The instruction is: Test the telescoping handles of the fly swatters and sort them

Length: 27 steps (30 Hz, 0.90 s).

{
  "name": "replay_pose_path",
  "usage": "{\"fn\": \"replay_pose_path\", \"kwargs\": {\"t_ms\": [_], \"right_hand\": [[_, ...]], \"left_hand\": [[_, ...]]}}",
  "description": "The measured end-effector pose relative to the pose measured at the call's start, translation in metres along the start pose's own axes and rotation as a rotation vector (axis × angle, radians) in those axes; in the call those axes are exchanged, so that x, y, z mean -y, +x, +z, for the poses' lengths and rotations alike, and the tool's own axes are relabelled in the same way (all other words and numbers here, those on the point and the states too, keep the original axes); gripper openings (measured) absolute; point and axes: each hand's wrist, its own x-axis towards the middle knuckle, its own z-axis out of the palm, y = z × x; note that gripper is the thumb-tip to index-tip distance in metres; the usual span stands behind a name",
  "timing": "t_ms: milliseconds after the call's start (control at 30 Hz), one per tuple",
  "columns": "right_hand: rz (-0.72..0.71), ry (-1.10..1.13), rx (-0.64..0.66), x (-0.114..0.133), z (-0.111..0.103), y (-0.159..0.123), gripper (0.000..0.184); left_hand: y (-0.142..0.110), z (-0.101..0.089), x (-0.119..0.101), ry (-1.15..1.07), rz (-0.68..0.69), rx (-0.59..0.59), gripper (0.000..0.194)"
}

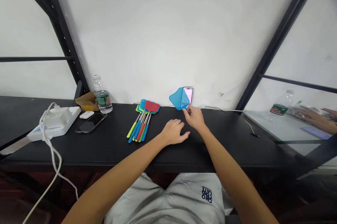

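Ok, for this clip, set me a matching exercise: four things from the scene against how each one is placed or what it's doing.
Things:
1. Left hand
2. Right hand
3. Water bottle
4. Smartphone

States:
A. Standing upright near the wall
B. Lying flat on the black desk
C. Touching a blue fly swatter
D. Open, holding nothing

Pairs: 1-D, 2-C, 3-A, 4-B

A blue fly swatter (pixel 179 98) (only its mesh head shows) tilts sideways.
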Motion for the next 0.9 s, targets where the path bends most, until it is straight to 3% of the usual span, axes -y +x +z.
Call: {"fn": "replay_pose_path", "kwargs": {"t_ms": [167, 367, 467, 633, 767, 900], "right_hand": [[0.017, 0.010, -0.119, 0.007, -0.007, 0.002, 0.036], [-0.074, 0.134, -0.483, 0.007, -0.008, 0.004, 0.036], [-0.072, 0.167, -0.591, 0.008, -0.010, 0.006, 0.035], [0.022, 0.196, -0.685, 0.004, -0.017, 0.007, 0.036], [0.198, 0.195, -0.790, -0.011, -0.010, 0.008, 0.036], [0.296, 0.220, -0.768, -0.022, 0.003, 0.008, 0.036]], "left_hand": [[0.013, 0.011, -0.013, -0.021, 0.001, -0.009, 0.046], [0.028, 0.022, -0.034, -0.122, 0.026, 0.041, 0.057], [0.030, 0.024, -0.039, -0.146, 0.023, 0.055, 0.050], [0.031, 0.025, -0.039, -0.097, -0.040, 0.048, 0.032], [0.033, 0.028, -0.037, -0.069, -0.041, 0.042, 0.022], [0.034, 0.031, -0.033, -0.074, -0.070, 0.085, 0.019]]}}
